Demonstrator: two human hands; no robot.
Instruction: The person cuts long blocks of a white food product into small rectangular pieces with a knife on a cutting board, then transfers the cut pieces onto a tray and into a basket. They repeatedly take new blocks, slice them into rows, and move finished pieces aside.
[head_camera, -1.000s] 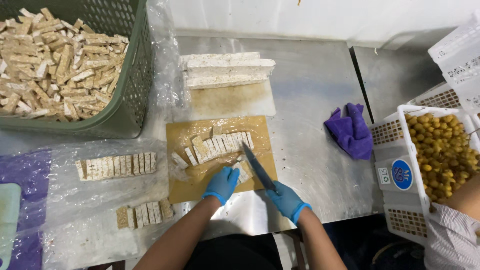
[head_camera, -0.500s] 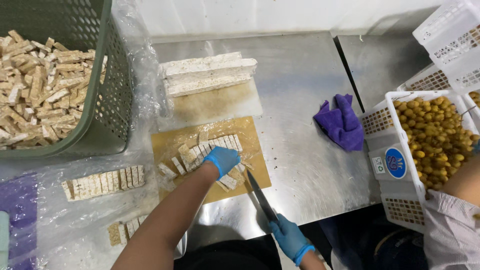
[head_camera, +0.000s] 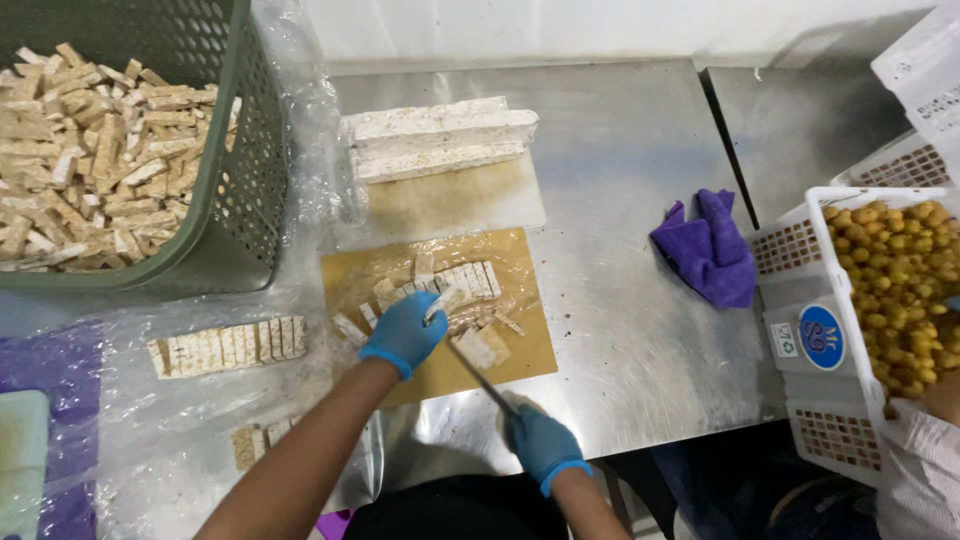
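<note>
My left hand (head_camera: 405, 332), in a blue glove, rests on cut pale slices (head_camera: 462, 283) lying on a brown cutting board (head_camera: 520, 355). My right hand (head_camera: 538, 440), also gloved blue, grips the handle of a knife (head_camera: 476, 368) near the table's front edge. The blade points up and left toward the slices beneath my left hand. A loose piece (head_camera: 474, 347) lies beside the blade. Uncut long pale slabs (head_camera: 440, 138) are stacked behind the board.
A green basket (head_camera: 235, 190) full of cut sticks stands at the left. Sliced rows (head_camera: 228, 346) lie on clear plastic at the front left. A purple cloth (head_camera: 708, 248) lies on the steel table (head_camera: 640, 330). A white crate (head_camera: 800, 290) of yellow round pieces stands at the right.
My left hand reached forward onto the slices on the board. My right hand drew the knife back toward the table's front edge. The camera view shifted.
</note>
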